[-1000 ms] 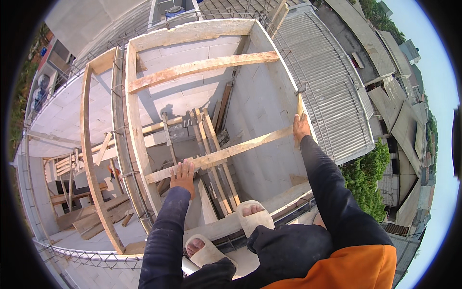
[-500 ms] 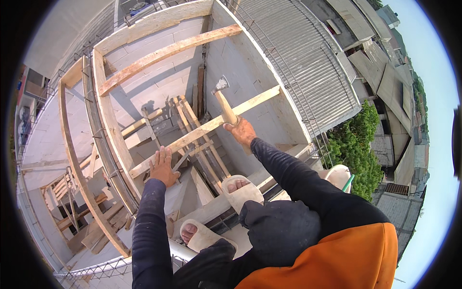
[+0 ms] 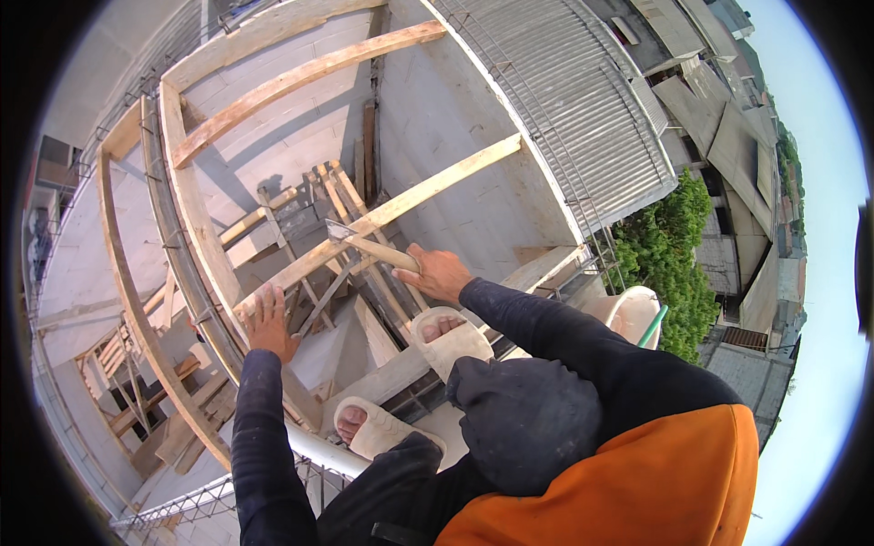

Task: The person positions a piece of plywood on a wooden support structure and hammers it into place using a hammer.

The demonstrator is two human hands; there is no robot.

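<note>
A wooden-handled hammer (image 3: 381,251) is gripped near the end of its handle by my right hand (image 3: 439,273). Its metal head (image 3: 338,230) points left and lies over a pale timber crosspiece (image 3: 446,178); I cannot tell whether they touch. My left hand (image 3: 268,328) rests at the left end of that crosspiece, palm down with fingers apart. The crosspiece spans the open timber frame (image 3: 202,205) between its left board and the block wall at right. Farther off, a second crosspiece (image 3: 309,88) spans the same frame.
Beneath the frame drops a deep block-walled space with poles (image 3: 341,193) standing in it. My sandalled feet (image 3: 442,326) are on a narrow ledge. Thin steel bars (image 3: 537,114) run along the right wall beside a corrugated roof (image 3: 583,100). A pale bucket (image 3: 637,314) stands at right.
The hammer has swung left and down, its head going from above the crosspiece's far side to over the timber. My left hand stays at the crosspiece's end. The whole view has shifted slightly.
</note>
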